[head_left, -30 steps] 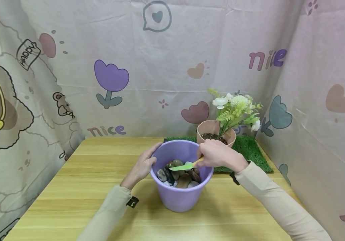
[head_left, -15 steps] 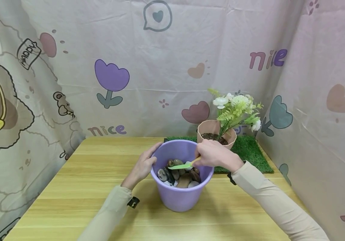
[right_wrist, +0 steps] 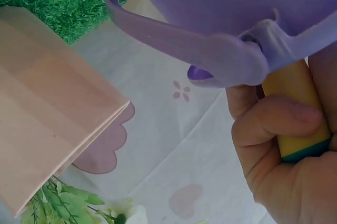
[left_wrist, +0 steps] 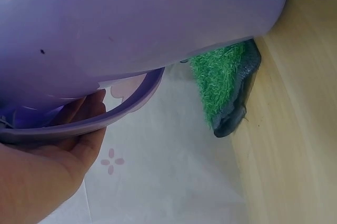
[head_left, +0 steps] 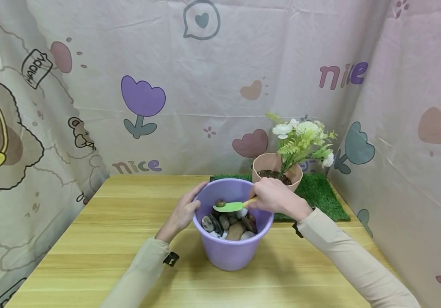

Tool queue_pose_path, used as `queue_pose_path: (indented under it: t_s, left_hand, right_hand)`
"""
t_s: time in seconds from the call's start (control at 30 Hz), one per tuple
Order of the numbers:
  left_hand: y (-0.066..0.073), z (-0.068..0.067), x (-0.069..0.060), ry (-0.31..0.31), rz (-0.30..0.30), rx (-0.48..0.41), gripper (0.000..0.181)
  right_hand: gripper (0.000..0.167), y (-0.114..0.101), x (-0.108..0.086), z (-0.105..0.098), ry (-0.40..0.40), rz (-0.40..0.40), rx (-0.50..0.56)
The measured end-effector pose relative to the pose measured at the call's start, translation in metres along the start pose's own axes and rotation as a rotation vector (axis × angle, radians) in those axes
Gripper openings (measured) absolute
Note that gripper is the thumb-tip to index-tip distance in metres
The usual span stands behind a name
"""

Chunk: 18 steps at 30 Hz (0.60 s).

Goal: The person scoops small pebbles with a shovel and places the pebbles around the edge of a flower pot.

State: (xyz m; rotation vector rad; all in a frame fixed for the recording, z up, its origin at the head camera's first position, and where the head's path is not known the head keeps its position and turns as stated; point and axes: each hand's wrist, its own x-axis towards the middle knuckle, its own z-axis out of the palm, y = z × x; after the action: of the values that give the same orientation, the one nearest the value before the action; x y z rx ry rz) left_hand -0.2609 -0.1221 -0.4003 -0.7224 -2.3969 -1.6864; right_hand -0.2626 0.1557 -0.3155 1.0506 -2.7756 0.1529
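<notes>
Bucket upright on table, lower centre of head view, stones inside. Left hand gripping its left rim: thumb at rim, fingers behind bail in left-wrist view. Right hand over right rim, fingers curled round yellow handle of trowel; green blade points left, above stones. Small brown stone at blade tip; cannot tell whether blade carries it. Pot with flowers on turf, right of centre.
</notes>
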Motion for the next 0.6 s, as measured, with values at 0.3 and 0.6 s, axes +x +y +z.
queue_pose_path:
  t_s: [0.3,0.6]
  left_hand:
    - [-0.001,0.001,0.000,0.010,0.004,0.001,0.068]
    - [-0.001,0.001,0.001,0.019,0.019,0.024,0.067]
  right_hand:
    - [0.023,0.010,-0.008,0.004,0.140,-0.037,0.002]
    - [0.015,0.021,-0.015,0.004,0.253,-0.076,0.000]
